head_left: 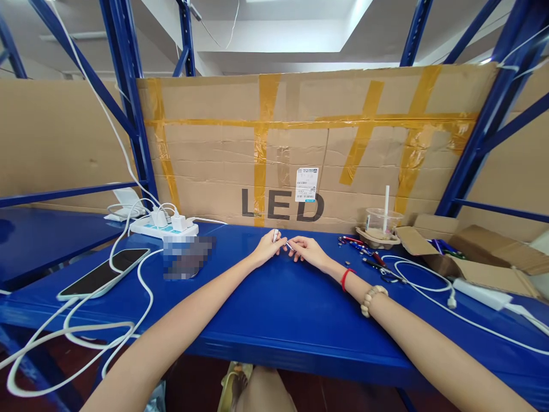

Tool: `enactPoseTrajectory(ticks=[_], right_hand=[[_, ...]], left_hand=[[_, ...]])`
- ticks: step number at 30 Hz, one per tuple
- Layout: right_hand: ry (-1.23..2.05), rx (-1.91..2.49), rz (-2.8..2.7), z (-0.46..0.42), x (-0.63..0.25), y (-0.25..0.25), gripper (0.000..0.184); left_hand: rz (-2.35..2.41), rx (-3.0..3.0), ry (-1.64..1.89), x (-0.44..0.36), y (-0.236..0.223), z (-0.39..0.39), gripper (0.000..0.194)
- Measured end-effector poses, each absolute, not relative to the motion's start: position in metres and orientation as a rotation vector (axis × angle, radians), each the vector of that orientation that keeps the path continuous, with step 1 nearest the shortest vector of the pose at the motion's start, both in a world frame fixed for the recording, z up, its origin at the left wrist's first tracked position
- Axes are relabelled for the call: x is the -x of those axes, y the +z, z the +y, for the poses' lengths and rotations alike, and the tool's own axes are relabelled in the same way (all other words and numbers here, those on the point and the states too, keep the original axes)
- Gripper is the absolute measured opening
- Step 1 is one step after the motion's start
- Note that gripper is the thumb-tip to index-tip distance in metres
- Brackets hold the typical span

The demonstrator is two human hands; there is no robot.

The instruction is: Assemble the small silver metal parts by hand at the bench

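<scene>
My left hand (266, 250) is closed around a small white tube-like piece (275, 234), whose end sticks up above the fingers. Close beside it, my right hand (311, 253) pinches a thin pale stick-like piece (289, 246) pointing toward the left hand. Both hands hover over or rest on the far middle of the blue table (274, 309); which of these, I cannot tell. The fingers hide most of both pieces, so whether they touch each other is unclear. A red cord and a beaded bracelet circle the right wrist and forearm.
Left lie a phone (103, 274), white cables and a power strip (165, 230). To the right are a heap of small pen-like parts (364, 249), scissors (384, 272), a plastic cup with straw (381, 220), a white cable and an open cardboard box (484, 252). Cardboard (214, 160) walls the back.
</scene>
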State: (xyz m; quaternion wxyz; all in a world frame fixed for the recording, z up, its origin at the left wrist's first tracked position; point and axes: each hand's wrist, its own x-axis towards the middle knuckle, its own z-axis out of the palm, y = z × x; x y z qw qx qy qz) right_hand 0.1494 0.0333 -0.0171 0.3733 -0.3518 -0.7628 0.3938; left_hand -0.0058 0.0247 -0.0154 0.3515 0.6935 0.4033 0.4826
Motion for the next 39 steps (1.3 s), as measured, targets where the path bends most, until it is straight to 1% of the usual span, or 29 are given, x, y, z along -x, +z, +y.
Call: enactPoseTrajectory(ticks=[3, 8, 13, 21, 28, 34, 39], right_hand=[[0.974, 0.900, -1.946, 0.0309, -0.1484, -0.0162, 0.027], [0.823, 0.933, -1.929, 0.0303, -0.1480, -0.0159, 0.028], [0.778, 0.950, -1.876, 0.0354, -0.1487, -0.0187, 0.027], [0.858, 0.952, -1.788, 0.0285, -0.1459, -0.0139, 0.025], [0.919, 0.945, -1.755, 0.0262, -0.1450, -0.0133, 0.019], [0.896, 0.976, -1.783, 0.0289, -0.1485, -0.0150, 0.012], [0.888, 0.960, -1.851, 0.0307, -0.1491, -0.0163, 0.010]], left_hand=[[1.032, -1.813, 1.244, 0.0052, -0.0151, 0.0237, 0.025], [1.024, -1.871, 1.223, 0.0056, -0.0167, 0.0243, 0.025], [1.045, -1.947, 1.216, 0.0068, -0.0193, 0.0266, 0.027], [1.013, -1.903, 1.140, 0.0063, -0.0219, 0.0282, 0.033], [1.015, -1.825, 1.172, 0.0064, -0.0162, 0.0241, 0.029], [1.041, -1.779, 1.173, 0.0064, -0.0144, 0.0225, 0.027], [1.041, -1.767, 1.113, 0.0067, -0.0140, 0.0222, 0.034]])
